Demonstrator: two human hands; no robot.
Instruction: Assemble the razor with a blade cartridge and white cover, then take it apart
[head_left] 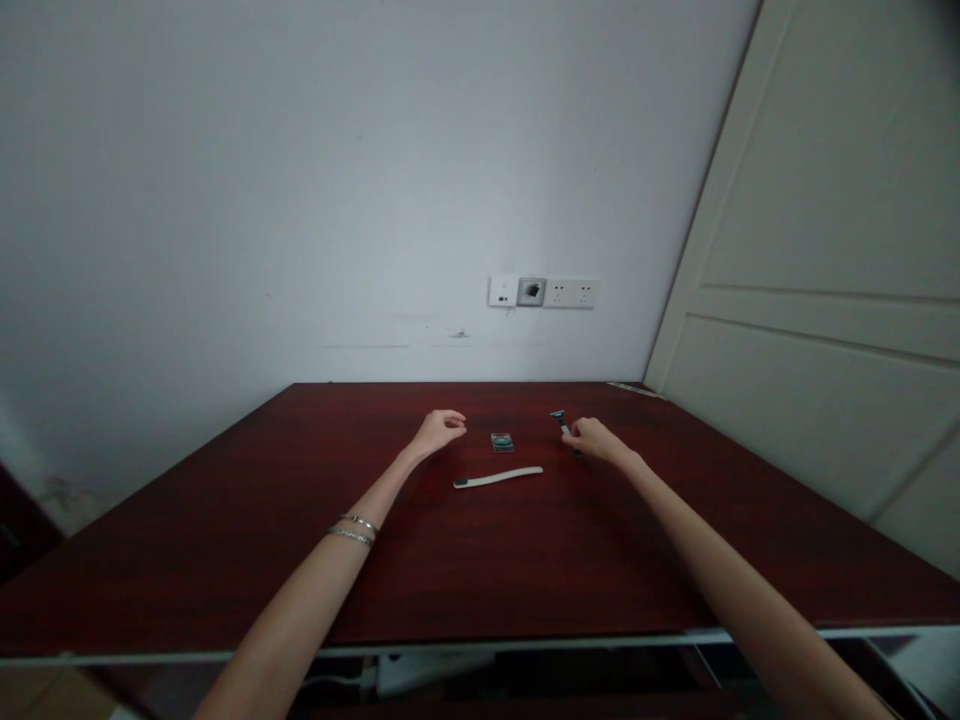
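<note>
My right hand (592, 438) is closed around the handle of a razor (563, 428), whose head points up and away to the left. Left of it, my left hand (441, 431) hovers over the table with its fingers curved and apart, nothing between them. Between the two hands lies a small clear, flat case (502, 442) with something dark and greenish inside. Nearer to me rests a long, thin white strip-like handle (499, 478) with a dark patch at its left end; its exact kind is unclear.
A dark red wooden table (465, 570) spans the view, its back edge against a white wall (360, 200). Sockets (571, 293) sit low on that wall. A pale panelled door (840, 260) stands at the right. Below the front edge, a shelf holds white items (427, 672).
</note>
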